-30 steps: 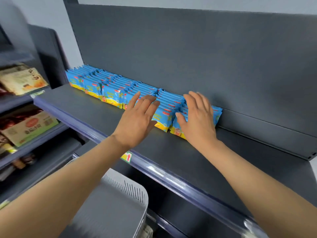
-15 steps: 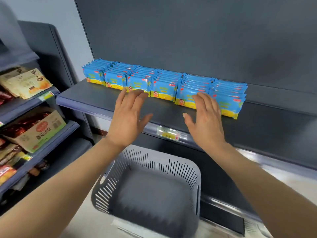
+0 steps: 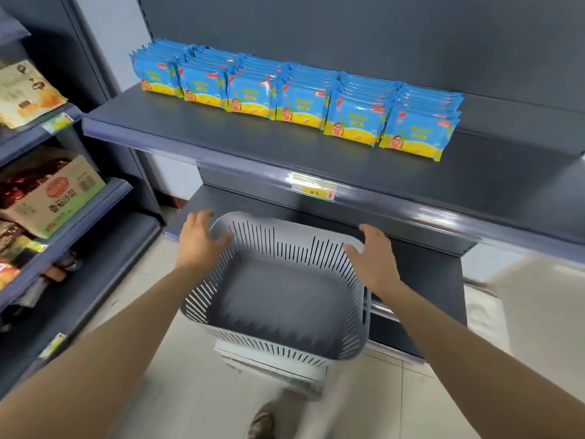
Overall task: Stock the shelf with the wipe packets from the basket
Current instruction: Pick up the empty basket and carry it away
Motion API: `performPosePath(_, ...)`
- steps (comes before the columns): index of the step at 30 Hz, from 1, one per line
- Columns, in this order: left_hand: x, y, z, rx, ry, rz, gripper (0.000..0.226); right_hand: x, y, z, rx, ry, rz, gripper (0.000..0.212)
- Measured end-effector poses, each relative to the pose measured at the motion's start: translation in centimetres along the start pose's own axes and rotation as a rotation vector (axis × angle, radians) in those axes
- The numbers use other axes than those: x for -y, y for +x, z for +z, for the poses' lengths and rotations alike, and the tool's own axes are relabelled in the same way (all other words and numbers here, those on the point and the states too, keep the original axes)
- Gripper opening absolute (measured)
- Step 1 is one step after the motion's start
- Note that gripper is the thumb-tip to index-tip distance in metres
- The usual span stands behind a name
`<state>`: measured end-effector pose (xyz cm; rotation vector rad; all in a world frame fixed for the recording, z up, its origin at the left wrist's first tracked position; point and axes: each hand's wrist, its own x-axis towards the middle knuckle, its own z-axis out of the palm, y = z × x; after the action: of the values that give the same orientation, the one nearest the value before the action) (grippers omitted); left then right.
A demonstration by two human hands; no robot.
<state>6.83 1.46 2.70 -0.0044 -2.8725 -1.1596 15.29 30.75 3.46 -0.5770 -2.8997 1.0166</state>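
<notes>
at 9 o'clock the side racks with a cardboard box (image 3: 52, 194) of snacks sit as they did. the left hand (image 3: 199, 242), which half a second ago hovered at shelf height just before the packets, has dropped to the 10 o'clock corner of the basket (image 3: 294, 248); it is released, fingers spread, gripping nothing, and motion blur makes it hard to tell if the thumb touches the rim. the basket shows more fully than before, its whole grey floor in sight at 6 o'clock below the shelf (image 3: 253, 144). the wipe packets (image 3: 300, 103) stand unchanged in six rows along the back of that shelf, at 12 o'clock, well apart from both hands. a price tag (image 3: 313, 188) sits on the shelf's front edge. the right hand (image 3: 375, 258) has likewise come down to the basket's 2 o'clock corner, slack and spread, holding nothing.
</notes>
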Motion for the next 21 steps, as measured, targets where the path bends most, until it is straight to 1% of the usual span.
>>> performPosePath(2,1.7,0.2,0.6,0.036,0.015,-0.097,0.062,-1.4,-0.1,1.1,0.0,0.157,0.172,0.058)
performPosePath(4,3.2,0.8,1.0,0.023,0.002,-0.213,0.064,-2.7,0.0,2.1,-0.035,0.319,0.39,0.06)
performPosePath(5,4.0,1.3,1.2,0.018,-0.009,-0.275,0.065,-3.2,0.0,2.5,-0.049,0.385,0.487,0.057)
performPosePath(7,5.3,2.2,1.3,0.05,-0.051,-0.404,0.064,-4.0,-0.1,3.4,-0.071,0.471,0.599,0.04)
performPosePath(8,5.8,2.7,1.4,0.086,-0.099,-0.466,0.058,-4.2,-0.2,3.7,-0.084,0.512,0.638,0.033)
performPosePath(10,6.5,3.7,1.7,0.178,-0.189,-0.553,0.037,-4.4,-0.1,4.4,-0.134,0.577,0.719,0.026)
performPosePath(12,7.0,4.5,2.1,0.239,-0.235,-0.589,0.037,-4.5,0.1,4.9,-0.204,0.62,0.796,0.028)
performPosePath(15,7.4,5.4,2.9,0.242,-0.261,-0.621,0.039,-4.6,0.0,5.6,-0.245,0.592,0.859,0.04)
performPosePath(16,7.4,5.5,3.0,0.253,-0.289,-0.635,0.036,-4.6,-0.1,5.8,-0.256,0.599,0.872,0.042)
performPosePath(17,7.3,5.5,3.1,0.275,-0.312,-0.656,0.032,-4.6,-0.3,5.8,-0.27,0.632,0.883,0.043)
performPosePath(18,7.3,5.7,3.1,0.293,-0.328,-0.671,0.032,-4.7,-0.4,5.7,-0.283,0.675,0.889,0.044)
performPosePath(21,6.8,6.1,3.0,0.341,-0.413,-0.73,0.04,-5.0,-1.2,5.2,-0.284,0.801,0.882,0.045)
